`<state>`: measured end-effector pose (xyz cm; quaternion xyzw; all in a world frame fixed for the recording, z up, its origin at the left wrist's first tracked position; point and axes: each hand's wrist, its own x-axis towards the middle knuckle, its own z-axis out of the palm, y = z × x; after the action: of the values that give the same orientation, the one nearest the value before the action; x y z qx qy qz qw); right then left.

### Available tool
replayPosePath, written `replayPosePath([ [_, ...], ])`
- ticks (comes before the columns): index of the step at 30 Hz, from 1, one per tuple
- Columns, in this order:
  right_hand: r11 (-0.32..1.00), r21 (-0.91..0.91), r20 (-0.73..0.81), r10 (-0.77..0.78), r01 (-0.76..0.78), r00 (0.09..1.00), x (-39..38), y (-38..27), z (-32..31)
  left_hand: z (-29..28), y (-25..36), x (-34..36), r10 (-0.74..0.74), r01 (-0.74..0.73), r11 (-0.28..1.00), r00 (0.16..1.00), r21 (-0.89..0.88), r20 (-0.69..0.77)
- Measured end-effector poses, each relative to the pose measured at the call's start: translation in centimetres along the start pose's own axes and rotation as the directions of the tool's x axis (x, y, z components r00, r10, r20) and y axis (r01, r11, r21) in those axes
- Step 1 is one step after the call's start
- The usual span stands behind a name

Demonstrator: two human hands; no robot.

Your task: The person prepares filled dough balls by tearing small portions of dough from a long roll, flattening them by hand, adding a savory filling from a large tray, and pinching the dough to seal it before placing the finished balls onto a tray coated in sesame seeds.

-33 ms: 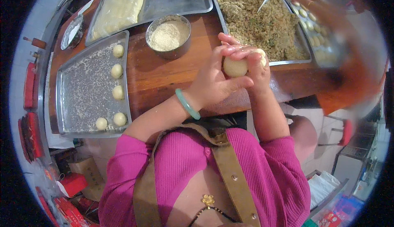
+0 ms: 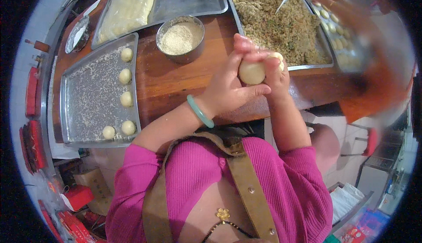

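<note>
Between left hand (image 2: 231, 84) and right hand (image 2: 278, 81) sits a pale dough ball (image 2: 252, 73).

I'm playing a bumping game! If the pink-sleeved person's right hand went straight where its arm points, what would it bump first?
Beyond the dough ball it cups, the right hand would probably meet the metal tray of crumbly mixture first; its height against the rim is hard to judge.

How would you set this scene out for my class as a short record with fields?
Left hand: around a pale ball
Right hand: helps hold the ball; another pale piece at its fingers
Lower left tray: five small balls, scattered grains
Round bowl: pale grains
Upper right tray: crumbly brown mixture
Co-worker's hand: blurred, upper right
</note>
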<state>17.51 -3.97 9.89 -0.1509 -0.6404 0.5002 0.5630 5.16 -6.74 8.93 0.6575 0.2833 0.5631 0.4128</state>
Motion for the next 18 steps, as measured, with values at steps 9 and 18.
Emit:
replayPosePath([
  [9, 0.915, 0.051, -0.245, 0.4, -0.401, 0.883, -1.0, -2.3, -0.6, -0.9, 2.6, 0.1, -0.13, 0.098, 0.963, 0.985, -0.25, -0.115],
  [18, 0.872, 0.18, -0.277, 0.489, -0.456, 0.827, -0.6, -2.5, 1.4, -1.8, 1.8, -0.2, -0.2, 0.181, 0.978, 0.955, -0.102, -0.219],
])
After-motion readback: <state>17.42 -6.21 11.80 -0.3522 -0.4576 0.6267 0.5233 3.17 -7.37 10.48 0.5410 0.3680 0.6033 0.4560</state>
